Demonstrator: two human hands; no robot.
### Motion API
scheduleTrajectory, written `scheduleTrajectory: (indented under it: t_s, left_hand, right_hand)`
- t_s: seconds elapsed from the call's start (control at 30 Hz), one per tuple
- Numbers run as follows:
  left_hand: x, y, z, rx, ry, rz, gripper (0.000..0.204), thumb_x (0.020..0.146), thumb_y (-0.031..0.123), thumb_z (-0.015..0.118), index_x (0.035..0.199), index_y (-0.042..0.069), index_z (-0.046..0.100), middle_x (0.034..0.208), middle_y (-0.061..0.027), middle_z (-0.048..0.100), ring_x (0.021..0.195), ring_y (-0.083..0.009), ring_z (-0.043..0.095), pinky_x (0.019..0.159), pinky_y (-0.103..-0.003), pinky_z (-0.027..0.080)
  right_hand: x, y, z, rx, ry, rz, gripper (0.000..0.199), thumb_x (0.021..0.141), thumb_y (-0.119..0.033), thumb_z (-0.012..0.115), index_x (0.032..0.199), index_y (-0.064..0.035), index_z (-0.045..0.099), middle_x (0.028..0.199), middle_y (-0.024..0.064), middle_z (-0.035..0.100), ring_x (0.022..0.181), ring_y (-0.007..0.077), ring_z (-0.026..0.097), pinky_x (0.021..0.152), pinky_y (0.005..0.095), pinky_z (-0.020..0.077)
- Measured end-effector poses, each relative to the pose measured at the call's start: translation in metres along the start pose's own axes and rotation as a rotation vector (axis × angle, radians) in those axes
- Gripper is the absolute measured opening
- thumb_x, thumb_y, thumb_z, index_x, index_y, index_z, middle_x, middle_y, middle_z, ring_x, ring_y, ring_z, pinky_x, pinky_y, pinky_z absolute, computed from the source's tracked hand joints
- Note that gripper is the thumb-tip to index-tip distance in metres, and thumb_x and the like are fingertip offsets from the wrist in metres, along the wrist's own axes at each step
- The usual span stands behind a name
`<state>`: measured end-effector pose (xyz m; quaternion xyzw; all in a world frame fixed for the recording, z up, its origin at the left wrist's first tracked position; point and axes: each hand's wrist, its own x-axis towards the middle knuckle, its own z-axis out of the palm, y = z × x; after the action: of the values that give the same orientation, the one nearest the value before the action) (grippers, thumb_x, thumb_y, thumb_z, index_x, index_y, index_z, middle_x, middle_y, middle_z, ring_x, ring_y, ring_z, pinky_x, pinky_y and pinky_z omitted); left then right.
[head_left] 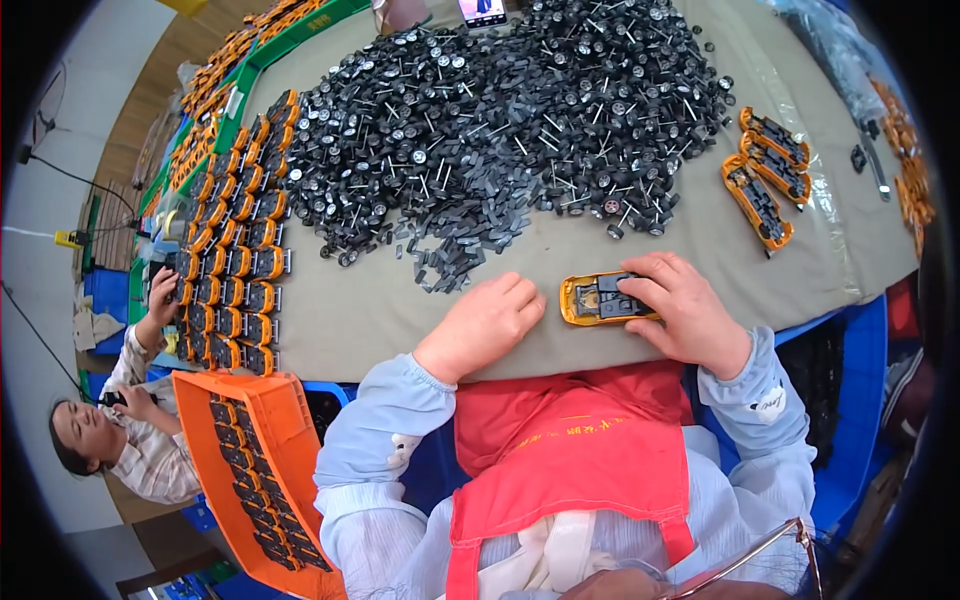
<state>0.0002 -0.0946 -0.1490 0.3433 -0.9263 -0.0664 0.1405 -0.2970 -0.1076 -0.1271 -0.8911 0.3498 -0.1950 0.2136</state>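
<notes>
A yellow-orange toy car body (583, 298) lies upside down on the table in front of me, its black and gold-coloured underside facing up. My right hand (685, 305) grips its right end, thumb on the near side and fingers over the far side. Just left of the car, my left hand (485, 325) rests near the table edge with its fingers curled in. Whatever those fingers hold, if anything, is hidden. Beyond both hands spreads a heap of small black strips (470, 225), amid piles of black wheels on metal axles (400, 150).
Rows of orange toy cars (235, 260) stand at the left, beside an orange crate (290, 410) holding more. Several car bodies (757, 205) lie at the right. A phone (483, 12) is at the far edge. At far left a co-worker's hand (162, 295) touches the rows.
</notes>
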Motion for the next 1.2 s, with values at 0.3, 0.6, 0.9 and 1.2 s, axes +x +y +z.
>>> scheduleTrajectory:
  t_s: [0.3,0.6,0.9,1.2]
  left_hand:
    - [0.014,-0.010,-0.002,-0.022,0.081,0.214,0.025,0.073,0.009,0.064,0.098,0.002,0.063,0.098,-0.0074,0.059,0.086,-0.0228,0.057,0.070,-0.033,0.051]
    - [0.031,-0.025,-0.005,-0.110,-0.126,0.400,0.025,0.074,0.010,0.064,0.099,0.004,0.064,0.102,-0.0061,0.059,0.087,-0.0226,0.057,0.069,-0.033,0.052]
    - [0.043,-0.026,-0.020,-0.215,-0.297,0.384,0.018,0.079,0.014,0.060,0.096,0.007,0.063,0.094,-0.0019,0.054,0.090,-0.0210,0.056,0.073,-0.032,0.054]
    - [0.047,-0.022,-0.030,-0.143,-0.436,0.440,0.023,0.078,0.012,0.059,0.098,0.002,0.065,0.100,-0.0046,0.058,0.092,-0.0227,0.058,0.073,-0.033,0.055]
  right_hand:
    - [0.014,0.007,-0.003,-0.002,-0.082,-0.055,0.047,0.069,-0.010,0.079,0.112,-0.0060,0.062,0.125,0.0111,0.057,0.117,0.0321,0.053,0.096,0.0424,0.0457]
    - [0.028,0.010,-0.004,-0.030,-0.174,-0.156,0.042,0.068,-0.009,0.079,0.106,-0.0077,0.062,0.123,0.0072,0.058,0.117,0.0291,0.053,0.095,0.0415,0.0455]
    - [0.035,0.018,-0.003,0.010,-0.196,-0.203,0.041,0.067,-0.009,0.079,0.104,-0.0078,0.063,0.123,0.0072,0.058,0.116,0.0293,0.053,0.095,0.0415,0.0457]
    - [0.041,0.017,-0.008,0.047,-0.234,-0.214,0.051,0.064,-0.010,0.081,0.111,-0.0064,0.062,0.124,0.0101,0.058,0.116,0.0334,0.053,0.098,0.0435,0.0454]
